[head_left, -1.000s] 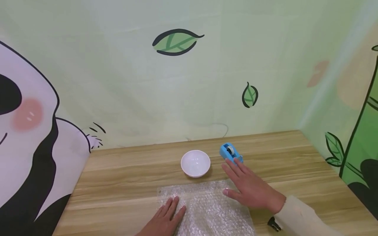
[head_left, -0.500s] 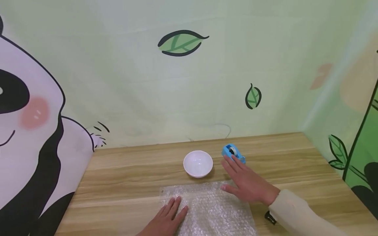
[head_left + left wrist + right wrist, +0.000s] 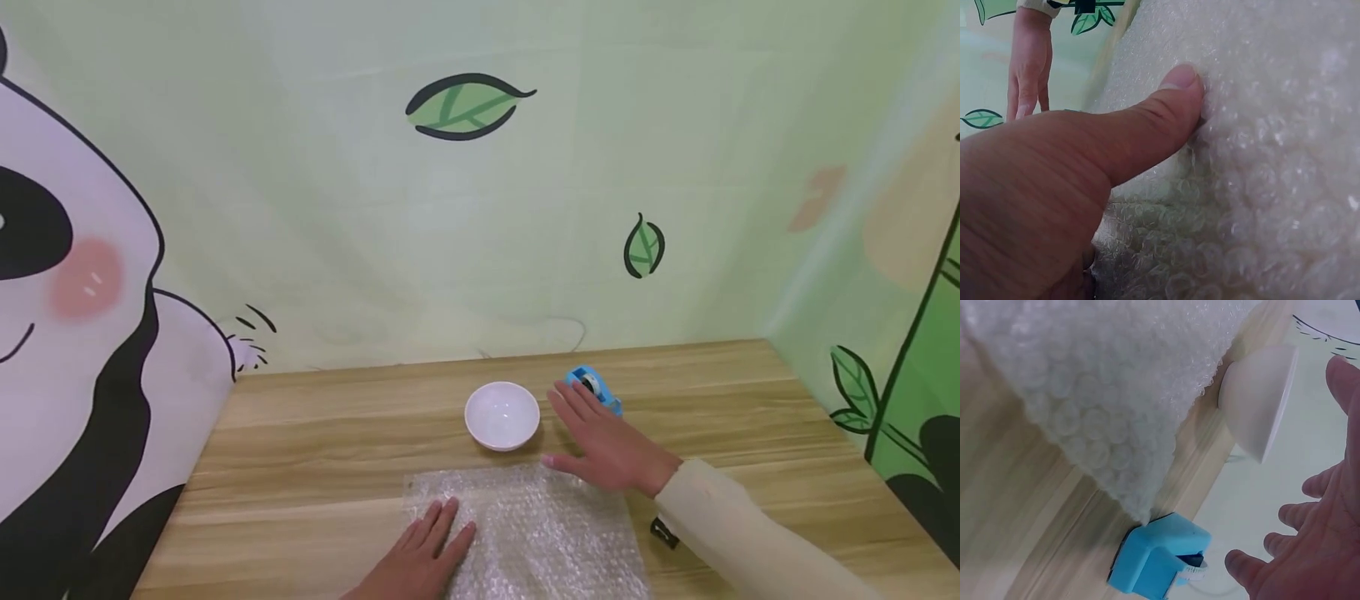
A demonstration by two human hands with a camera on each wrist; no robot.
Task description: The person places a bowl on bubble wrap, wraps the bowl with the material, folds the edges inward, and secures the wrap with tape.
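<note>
A sheet of clear bubble wrap (image 3: 540, 533) lies flat on the wooden table. My left hand (image 3: 420, 554) rests on its left part with fingers straight, and the thumb presses on the bubbles in the left wrist view. Over the sheet's far right corner my right hand (image 3: 607, 446) hovers, fingers extended and holding nothing. Just beyond the sheet stands a white bowl (image 3: 502, 415), upright, left of the right fingertips. Behind those fingertips is a blue tape dispenser (image 3: 613, 403), partly covered by them; the right wrist view shows the dispenser (image 3: 1160, 556) near the wrap's corner.
A small black object (image 3: 663, 532) shows beside the right sleeve. The wooden table (image 3: 322, 450) meets a fabric wall (image 3: 360, 233) printed with a panda and leaves at the back.
My right hand has moved left, toward the bowl, and now covers more of the tape dispenser. The left hand stays on the bubble wrap. The head view has shifted slightly.
</note>
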